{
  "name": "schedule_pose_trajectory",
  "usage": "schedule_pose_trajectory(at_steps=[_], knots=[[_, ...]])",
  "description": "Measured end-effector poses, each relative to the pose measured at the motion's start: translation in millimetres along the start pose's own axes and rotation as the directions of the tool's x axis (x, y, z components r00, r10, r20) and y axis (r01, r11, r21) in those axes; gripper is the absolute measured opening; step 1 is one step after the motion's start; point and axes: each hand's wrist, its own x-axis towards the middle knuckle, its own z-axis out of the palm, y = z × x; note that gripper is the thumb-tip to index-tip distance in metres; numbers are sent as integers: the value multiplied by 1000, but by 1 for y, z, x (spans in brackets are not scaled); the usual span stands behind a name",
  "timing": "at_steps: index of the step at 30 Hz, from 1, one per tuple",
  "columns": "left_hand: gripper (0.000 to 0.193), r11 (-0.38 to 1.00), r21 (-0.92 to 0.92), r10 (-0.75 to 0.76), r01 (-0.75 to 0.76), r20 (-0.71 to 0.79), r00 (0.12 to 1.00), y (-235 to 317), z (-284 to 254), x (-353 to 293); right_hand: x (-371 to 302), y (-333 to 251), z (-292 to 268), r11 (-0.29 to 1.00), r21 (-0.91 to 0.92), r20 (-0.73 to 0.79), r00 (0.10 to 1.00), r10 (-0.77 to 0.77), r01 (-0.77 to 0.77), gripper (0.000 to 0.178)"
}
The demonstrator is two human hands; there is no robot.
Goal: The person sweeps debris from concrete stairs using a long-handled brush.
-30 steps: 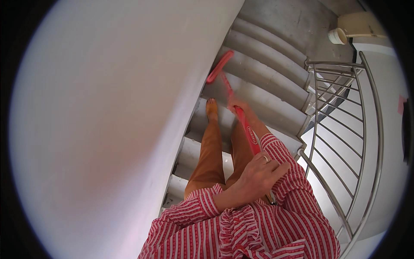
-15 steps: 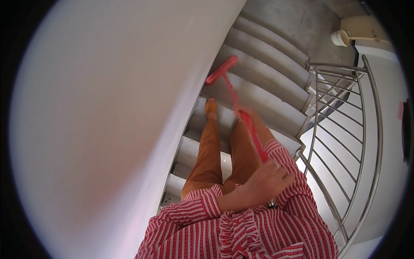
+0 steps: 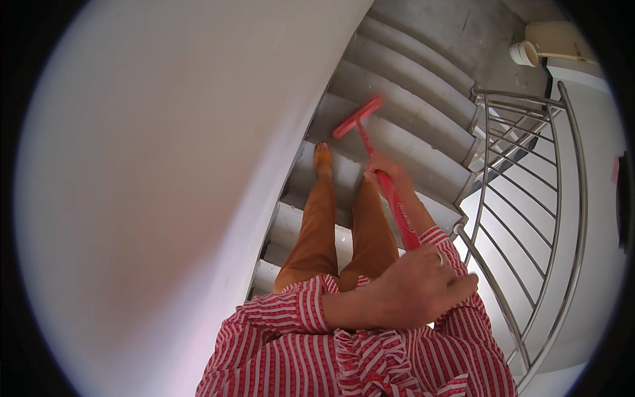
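Both of my hands are closed round a long-handled red T-headed floor tool (image 3: 402,215); whether its head is a broom or a squeegee, I cannot tell. My left hand (image 3: 423,286) reaches across my body and grips the handle's near end, a ring on one finger. Farther down the handle, my right hand (image 3: 385,171) wraps round it, slightly blurred. The tool's crossbar head (image 3: 358,117) is over the grey stair steps (image 3: 403,129), just ahead of my bare left foot (image 3: 322,159). Whether it touches the step I cannot tell.
A plain white wall (image 3: 165,145) runs close along the left. On the right, a curved metal railing (image 3: 574,192) borders the stairs. Steps lead down to a grey landing (image 3: 456,36), where a white dipper (image 3: 524,54) with a handle rests on a beige container (image 3: 562,41).
The tool's head has moved right and slightly nearer, away from the wall. My left hand has shifted right and nearer with the handle's end; my right hand has moved slightly right.
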Motion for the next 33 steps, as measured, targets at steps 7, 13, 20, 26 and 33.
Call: schedule_pose_trajectory(at_steps=[7, 13, 20, 26, 33], knots=[[29, 991, 114, -80, 76, 26, 996, -21, 5, 2, 55, -1, 16, 991, 132, -213, 976, 36, -8, 18], [27, 999, 32, 24, -27, 81, 996, -4, 14, -22, 49, -15, 4, 986, 163, -287, 958, 20, 28, 17], [29, 986, 119, -121, 116, 39, 992, 12, 18, -4, 4, 8, 22, 932, 286, 186, 967, 174, -223, 16], [30, 984, 115, -135, 137, -27, 990, -16, 44, -26, 24, 42, 23, 995, 64, -87, 994, -71, 77, 11], [25, 999, 40, -12, 8, 119, 993, -29, 53, -50, 45, 25, -8, 998, -63, -406, 912, -54, 31, 15]])
